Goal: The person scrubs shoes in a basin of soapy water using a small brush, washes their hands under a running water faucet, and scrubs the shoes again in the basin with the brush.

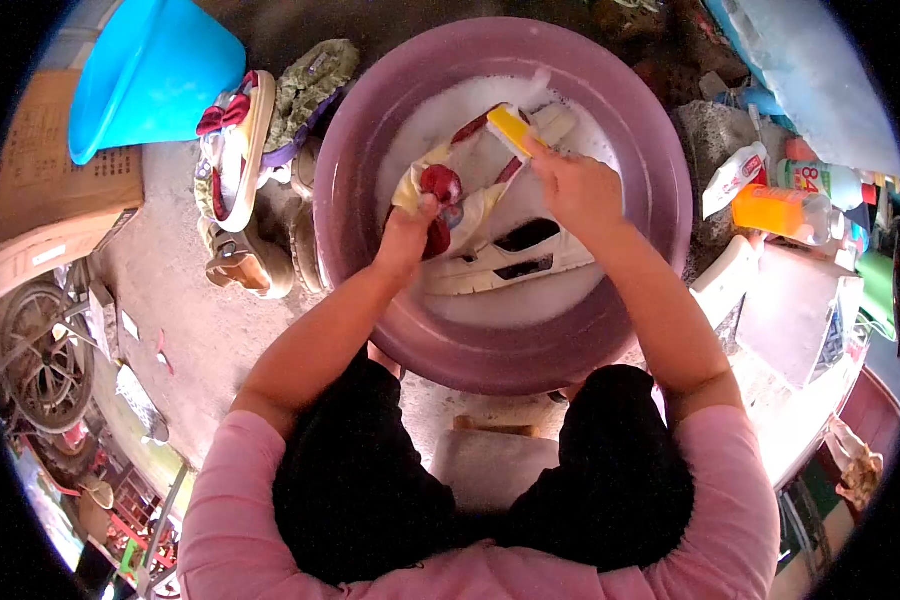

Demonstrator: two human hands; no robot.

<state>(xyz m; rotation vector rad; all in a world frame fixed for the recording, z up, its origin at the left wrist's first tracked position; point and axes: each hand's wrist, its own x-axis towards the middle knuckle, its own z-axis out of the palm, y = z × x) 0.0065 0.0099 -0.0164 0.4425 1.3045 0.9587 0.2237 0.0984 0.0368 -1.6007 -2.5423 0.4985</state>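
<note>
A wide purple basin [660, 180] holds white suds [490, 95]. Over the suds, my left hand [404, 238] is closed on a pale yellow shoe with a dark red bow [440, 183]. My right hand [580, 195] grips a yellow scrub brush [510, 130], held close to the far part of that shoe; whether the bristles touch it I cannot tell. Lower in the basin, a white shoe with black patches [515, 265] lies partly sunk in foam. My fingers hide part of the bow shoe and the brush handle.
Left of the basin are a shoe with a red bow [238, 150], a brown shoe [250, 262], a blue bucket [160, 80] and a cardboard box [60, 190]. An orange bottle [778, 212] and a white pouch [735, 180] lie at right. A small stool [495, 465] stands between my knees.
</note>
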